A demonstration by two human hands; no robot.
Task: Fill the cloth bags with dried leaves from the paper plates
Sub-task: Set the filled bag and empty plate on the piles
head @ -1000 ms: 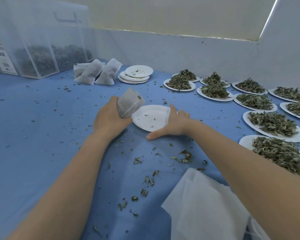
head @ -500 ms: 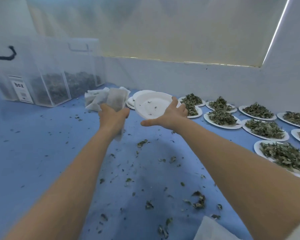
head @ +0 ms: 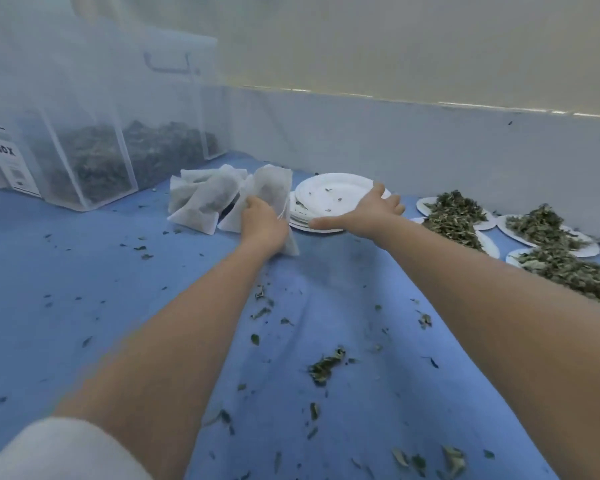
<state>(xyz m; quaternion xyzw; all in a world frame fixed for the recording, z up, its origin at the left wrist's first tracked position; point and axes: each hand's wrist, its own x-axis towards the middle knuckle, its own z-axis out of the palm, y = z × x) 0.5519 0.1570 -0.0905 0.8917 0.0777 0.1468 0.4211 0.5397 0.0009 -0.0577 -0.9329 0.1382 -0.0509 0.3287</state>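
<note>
Both hands were stretched far out over the blue table cover (head: 84,289). Her left hand (head: 264,226) was squeezed around a white cloth bag (head: 270,188) with dark leaves inside. It held the bag just beside a small heap of other filled bags (head: 201,199). The right hand (head: 368,213) was spread wide, fingers apart, on the edge of an almost empty paper plate (head: 333,194). That plate sat on top of a stack of empty plates (head: 300,221), with only a few crumbs on it. To the right, more paper plates (head: 548,233) were piled with dried leaves (head: 454,213). At the back left stood clear plastic boxes (head: 94,157) with dark leaves in the bottom. One had a label that said "box". Little loose leaf bits (head: 326,367) lay all over the cover.
</note>
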